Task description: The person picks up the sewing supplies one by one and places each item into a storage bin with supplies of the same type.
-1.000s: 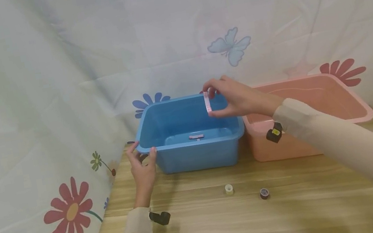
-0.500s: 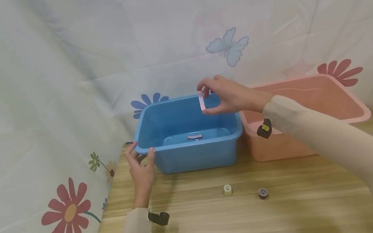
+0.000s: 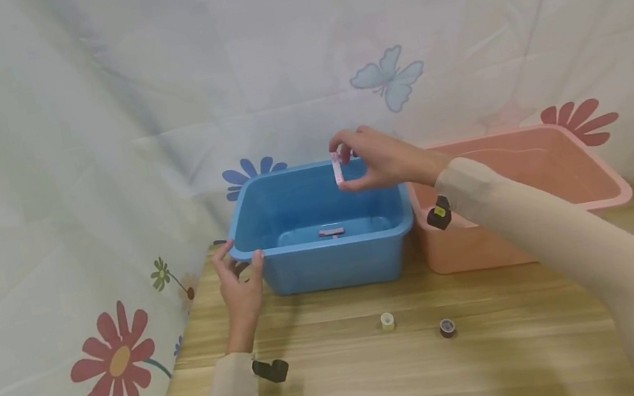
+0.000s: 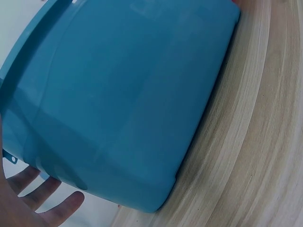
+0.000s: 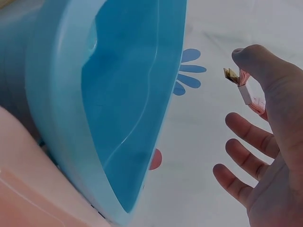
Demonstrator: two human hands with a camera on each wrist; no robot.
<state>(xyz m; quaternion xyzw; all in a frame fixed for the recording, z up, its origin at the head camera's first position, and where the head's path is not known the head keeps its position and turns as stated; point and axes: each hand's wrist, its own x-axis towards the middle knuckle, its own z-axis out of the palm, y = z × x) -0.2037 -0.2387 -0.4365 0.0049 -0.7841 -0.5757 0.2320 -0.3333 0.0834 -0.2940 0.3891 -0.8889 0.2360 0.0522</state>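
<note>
My right hand (image 3: 382,156) pinches a small folded pink bundle (image 3: 337,169) between thumb and fingers, above the blue basin (image 3: 332,266). In the right wrist view the bundle (image 5: 246,93) has a white band round it and gold-coloured tips at one end; its other fingers (image 5: 244,158) extend apart. A similar pink-and-white piece (image 3: 331,231) lies on the basin's floor. At the basin's front left corner, my left hand (image 3: 242,296) grips the rim, thumb toward the front wall. The left wrist view shows its fingers (image 4: 42,194) at the basin's outer side.
A pink basin (image 3: 472,248) stands right beside the blue one. On the wooden table (image 3: 351,390) in front are a small cream-coloured roll (image 3: 387,321) and a small dark roll (image 3: 447,328). A printed white curtain (image 3: 267,58) hangs behind.
My right hand has moved slightly left and up over the blue basin with the bundle still in its pinch. The left hand stays at the rim.
</note>
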